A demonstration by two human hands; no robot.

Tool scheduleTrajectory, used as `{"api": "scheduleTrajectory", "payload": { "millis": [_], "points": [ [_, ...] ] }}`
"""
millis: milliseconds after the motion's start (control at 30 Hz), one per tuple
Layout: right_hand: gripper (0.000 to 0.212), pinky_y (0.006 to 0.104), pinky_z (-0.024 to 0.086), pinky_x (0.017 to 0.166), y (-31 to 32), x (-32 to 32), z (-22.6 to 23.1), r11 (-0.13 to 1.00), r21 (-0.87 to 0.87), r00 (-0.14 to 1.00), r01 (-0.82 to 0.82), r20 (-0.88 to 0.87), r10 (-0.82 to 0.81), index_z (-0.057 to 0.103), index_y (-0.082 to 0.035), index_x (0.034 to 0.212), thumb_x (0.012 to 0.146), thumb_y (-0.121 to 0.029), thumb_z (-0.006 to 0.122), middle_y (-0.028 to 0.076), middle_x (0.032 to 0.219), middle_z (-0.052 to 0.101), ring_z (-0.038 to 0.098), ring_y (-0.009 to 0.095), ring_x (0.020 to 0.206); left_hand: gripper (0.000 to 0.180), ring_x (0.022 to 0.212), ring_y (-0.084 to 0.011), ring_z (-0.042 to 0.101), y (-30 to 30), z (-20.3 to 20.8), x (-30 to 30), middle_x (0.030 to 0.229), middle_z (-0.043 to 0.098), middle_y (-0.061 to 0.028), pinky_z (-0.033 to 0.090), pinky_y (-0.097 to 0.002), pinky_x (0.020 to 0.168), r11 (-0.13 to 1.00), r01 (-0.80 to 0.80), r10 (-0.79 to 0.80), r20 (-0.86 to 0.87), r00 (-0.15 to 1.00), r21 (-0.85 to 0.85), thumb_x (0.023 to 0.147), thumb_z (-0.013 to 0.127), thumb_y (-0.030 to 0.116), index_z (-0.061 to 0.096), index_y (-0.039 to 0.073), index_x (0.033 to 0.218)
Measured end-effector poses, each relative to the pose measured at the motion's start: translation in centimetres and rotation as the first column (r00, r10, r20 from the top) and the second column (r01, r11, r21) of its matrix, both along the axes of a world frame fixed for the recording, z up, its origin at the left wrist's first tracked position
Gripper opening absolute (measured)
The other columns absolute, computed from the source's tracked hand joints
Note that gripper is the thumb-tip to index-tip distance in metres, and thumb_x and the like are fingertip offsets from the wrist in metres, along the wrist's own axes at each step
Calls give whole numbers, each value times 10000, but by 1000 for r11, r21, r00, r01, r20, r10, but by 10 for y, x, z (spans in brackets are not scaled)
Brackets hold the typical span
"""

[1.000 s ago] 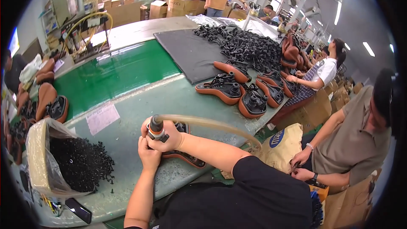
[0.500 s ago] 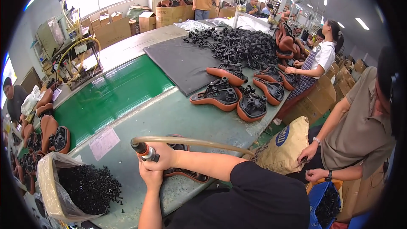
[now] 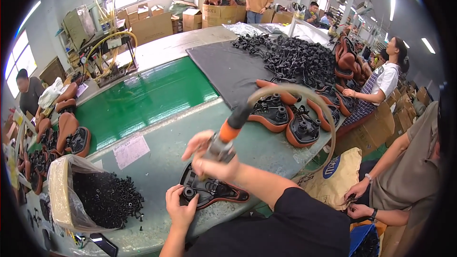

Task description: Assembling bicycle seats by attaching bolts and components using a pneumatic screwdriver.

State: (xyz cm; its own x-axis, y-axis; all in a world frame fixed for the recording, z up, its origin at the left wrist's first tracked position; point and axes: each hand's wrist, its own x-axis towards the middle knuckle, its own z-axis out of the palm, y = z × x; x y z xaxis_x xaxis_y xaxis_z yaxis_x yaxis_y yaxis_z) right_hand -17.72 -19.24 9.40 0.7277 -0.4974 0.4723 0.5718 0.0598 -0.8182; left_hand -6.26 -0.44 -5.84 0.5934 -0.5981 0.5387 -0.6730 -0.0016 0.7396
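Observation:
An upside-down bicycle saddle (image 3: 233, 193) with a black underside and brown rim lies on the near table in front of me. My left hand (image 3: 180, 209) grips its wide end, thumb and fingers beside a round black part. Above the saddle, my right hand (image 3: 216, 165) is closed around an air screwdriver (image 3: 232, 127) with an orange band and black end, held tilted. The driver's tip is blurred, so I cannot tell whether it touches the saddle. From its upper end a tan hose (image 3: 285, 87) arches to the right. Left of the saddle, black screws (image 3: 107, 200) spill from a plastic-lined box (image 3: 58, 192).
More overturned saddles (image 3: 304, 128) lie beyond, near a heap of black parts (image 3: 304, 59) on a dark sheet (image 3: 214, 69). A green belt (image 3: 152, 97) crosses behind. Paper (image 3: 132, 151) and a phone (image 3: 104, 245) lie left. A co-worker's hands (image 3: 358, 197) are by a sack (image 3: 340, 176).
My hands were together around the driver at the left; now they are apart. The driver has moved right over the saddle, and my left hand has dropped onto it. The view has shifted.

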Motion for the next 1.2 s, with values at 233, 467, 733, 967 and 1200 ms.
{"api": "scheduleTrajectory", "payload": {
  "millis": [233,467,733,967,1200],
  "points": [
    [689,406,559,541,-128,25,17,948,219,868,233,-487,-101,384,24,1513,868,-1,627,235,990,729,650,211,580,342,1098,-425,619,103,-9,80,1162,636,-207,514,-506,962,850,-402,250,412,876,339,884,814,124,669,3,1169],
    [108,479,558,531,-231,163,7,966,243,750,87,-654,97,597,45,910,842,-31,634,178,842,681,611,236,559,291,935,-364,645,147,-37,111,1025,616,-171,530,-464,829,749,-442,367,246,897,494,901,763,33,642,-4,1162],
    [334,414,543,498,-152,152,17,990,121,822,74,-569,8,592,51,1178,872,7,716,171,883,715,655,224,566,78,871,-403,650,132,-29,113,949,663,-172,530,-490,788,834,-461,332,390,859,304,958,721,43,682,-6,1005],
    [446,342,574,610,-56,19,42,997,-23,982,-70,-177,65,558,22,1380,955,5,693,167,1037,721,684,165,676,76,871,-176,747,74,6,78,1034,723,-102,611,-312,819,986,-132,63,-524,850,-97,1120,572,57,626,6,1106],
    [387,373,592,773,1,-25,27,971,-132,928,-197,296,229,542,-71,1285,935,92,573,290,1280,625,695,170,759,220,845,-250,756,14,59,20,1028,751,-166,634,-380,811,881,68,-470,-856,215,-467,1085,567,8,647,-28,1287]
  ]
}}
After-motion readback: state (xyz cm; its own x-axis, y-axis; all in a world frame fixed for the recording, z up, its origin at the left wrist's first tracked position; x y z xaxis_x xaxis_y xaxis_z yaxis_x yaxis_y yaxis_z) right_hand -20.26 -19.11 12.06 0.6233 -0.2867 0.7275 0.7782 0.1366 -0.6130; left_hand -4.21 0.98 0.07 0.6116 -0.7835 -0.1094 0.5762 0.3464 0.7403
